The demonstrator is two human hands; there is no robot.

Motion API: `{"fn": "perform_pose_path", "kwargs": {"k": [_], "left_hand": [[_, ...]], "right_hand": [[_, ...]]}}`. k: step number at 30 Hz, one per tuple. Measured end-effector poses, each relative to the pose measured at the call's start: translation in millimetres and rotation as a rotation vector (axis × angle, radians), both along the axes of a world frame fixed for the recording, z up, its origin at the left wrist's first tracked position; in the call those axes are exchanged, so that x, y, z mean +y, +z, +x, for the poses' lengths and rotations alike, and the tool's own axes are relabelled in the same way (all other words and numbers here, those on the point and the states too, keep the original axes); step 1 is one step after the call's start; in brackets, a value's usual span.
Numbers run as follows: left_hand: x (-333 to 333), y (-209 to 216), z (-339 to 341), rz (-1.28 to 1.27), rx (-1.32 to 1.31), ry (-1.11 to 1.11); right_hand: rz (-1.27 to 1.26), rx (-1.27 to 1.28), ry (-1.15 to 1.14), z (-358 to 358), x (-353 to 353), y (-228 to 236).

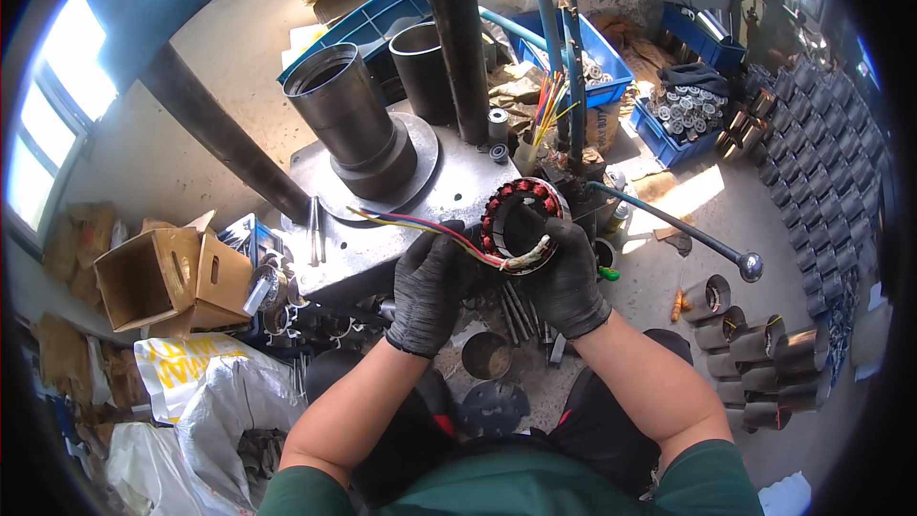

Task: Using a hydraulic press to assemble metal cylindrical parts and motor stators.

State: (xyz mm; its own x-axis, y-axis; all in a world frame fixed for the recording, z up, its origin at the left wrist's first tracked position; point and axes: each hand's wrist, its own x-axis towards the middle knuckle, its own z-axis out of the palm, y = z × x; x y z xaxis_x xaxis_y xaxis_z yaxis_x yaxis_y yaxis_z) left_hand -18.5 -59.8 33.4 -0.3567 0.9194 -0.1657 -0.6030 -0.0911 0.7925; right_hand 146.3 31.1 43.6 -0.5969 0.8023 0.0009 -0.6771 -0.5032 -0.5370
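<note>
Both my hands wear dark grey gloves. Just over the near edge of the metal press table (457,172), my right hand (570,282) grips a motor stator (551,253), a ring with red windings inside and white lacing at its rim. Lead wires (420,223) in red, yellow and blue run leftward from the stator. My left hand (425,291) is closed at these wires, its thumb against them; its other fingertips are partly hidden. Beyond the hands, a dark metal cylinder (349,115) stands on a round plate (420,158) on the table.
Another cylinder (416,57) stands behind. A steel column (454,29) rises at the table's back, and a ball-ended lever (688,229) juts right. Blue bins (673,139) hold metal parts. Dark cylinders (821,182) are stacked at right; cardboard boxes (158,277) and sacks (234,401) lie left.
</note>
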Motion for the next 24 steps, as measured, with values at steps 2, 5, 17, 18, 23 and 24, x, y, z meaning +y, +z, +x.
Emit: {"fn": "perform_pose_path", "kwargs": {"k": [2,5,17,18,23,24], "left_hand": [[-2,6,-2,0.038,0.191,-0.006],[4,11,-2,0.185,0.614,0.065],[15,-22,-10,0.163,1.398,-0.178],[15,-22,-7,0.120,1.213,-0.201],[4,-13,-10,0.053,0.909,-0.259],[3,-11,-9,0.071,0.722,-0.285]], "right_hand": [[-0.061,0.031,0.061,0,0,2],[-0.107,0.032,0.147,0,-2,-2],[0.002,-0.152,0.203,3,-21,-10],[0.011,-0.178,0.213,3,-22,-11],[-0.082,-0.116,0.211,-1,-12,-10],[-0.111,-0.113,0.196,0,-8,-12]]}}
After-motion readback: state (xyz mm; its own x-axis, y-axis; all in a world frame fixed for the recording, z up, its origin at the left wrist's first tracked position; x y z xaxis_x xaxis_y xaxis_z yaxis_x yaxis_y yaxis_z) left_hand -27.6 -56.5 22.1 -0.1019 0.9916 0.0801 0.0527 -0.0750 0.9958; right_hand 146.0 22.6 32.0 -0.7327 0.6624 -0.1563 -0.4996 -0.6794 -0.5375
